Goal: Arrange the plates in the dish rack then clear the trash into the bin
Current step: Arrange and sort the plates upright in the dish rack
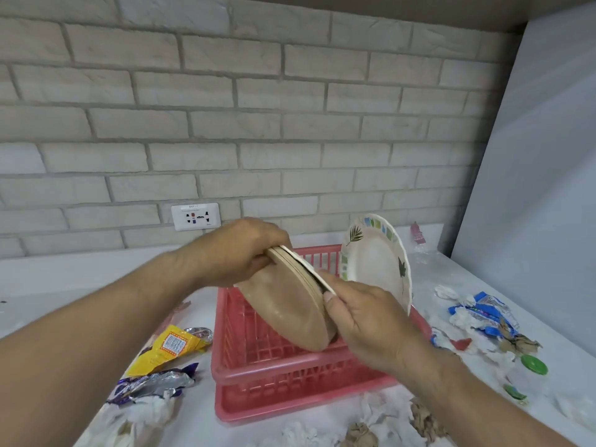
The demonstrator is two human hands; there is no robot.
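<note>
A pink plastic dish rack stands on the white counter. One white paper plate with leaf prints stands upright at its far right end. Over the rack I hold a tilted stack of paper plates, brown undersides toward me. My left hand grips the stack's top edge. My right hand grips its right edge, thumb on the white rim of the frontmost plate.
Trash lies all round the rack: a yellow wrapper and a silver-purple wrapper at left, blue wrappers, crumpled tissues and two green caps at right. A brick wall with a socket is behind. No bin shows.
</note>
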